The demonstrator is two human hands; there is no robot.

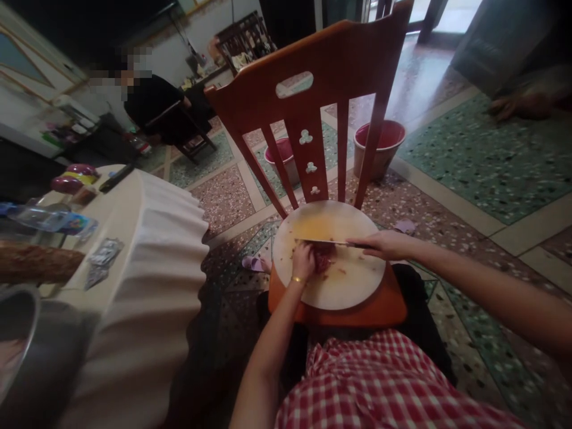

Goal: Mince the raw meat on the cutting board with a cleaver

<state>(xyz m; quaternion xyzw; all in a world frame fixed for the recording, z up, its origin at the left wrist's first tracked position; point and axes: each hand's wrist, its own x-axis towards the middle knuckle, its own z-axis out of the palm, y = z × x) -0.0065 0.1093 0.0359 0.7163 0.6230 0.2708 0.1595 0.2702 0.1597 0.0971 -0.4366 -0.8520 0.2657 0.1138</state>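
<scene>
A round white cutting board (357,280) rests on the seat of a reddish-brown wooden chair (322,71). Dark red pieces of meat (323,260) lie near its middle, with small scraps scattered around. My right hand (379,244) is wrapped round the handle of a kitchen knife (328,242), whose blade points left across the far side of the meat. My left hand (304,262), with a gold band at the wrist, presses its bent fingers on the meat's left side, close to the blade. The blade hides part of the meat.
Left stands a table (154,238) with a pale cloth, bearing a plastic bottle (53,219) and a large metal pot (49,351). Two buckets (379,149) (283,159) stand behind the chair. A person (156,107) sits farther back.
</scene>
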